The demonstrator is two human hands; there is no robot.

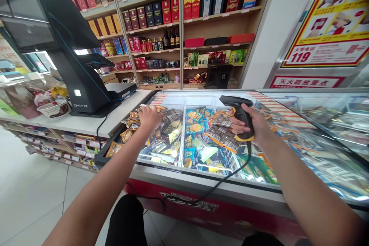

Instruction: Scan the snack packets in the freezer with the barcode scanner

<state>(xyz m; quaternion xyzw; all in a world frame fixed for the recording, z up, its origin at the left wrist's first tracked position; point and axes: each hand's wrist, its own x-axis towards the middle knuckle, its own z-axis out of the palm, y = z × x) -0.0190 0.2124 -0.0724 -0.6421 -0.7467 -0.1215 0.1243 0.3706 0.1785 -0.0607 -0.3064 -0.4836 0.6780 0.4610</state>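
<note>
My right hand (pixel 255 125) is wrapped round a black and yellow barcode scanner (pixel 240 113), whose cable (pixel 219 182) hangs down over the freezer's front. The same hand's fingers also press several orange-edged snack packets (pixel 223 132) against the scanner. My left hand (pixel 150 117) reaches into the open chest freezer (pixel 201 180), palm down on the wrapped ice creams (pixel 170 127) at its left end. Its fingers are curled over the packets there; whether they grip one is hidden.
A black checkout terminal (pixel 72 54) stands on the white counter (pixel 86 123) left of the freezer, with bagged goods beside it. Sliding glass lids (pixel 325 130) cover the freezer's right part. Shelves of boxed bottles (pixel 173 11) line the back wall. A fire-safety poster (pixel 331 19) hangs at right.
</note>
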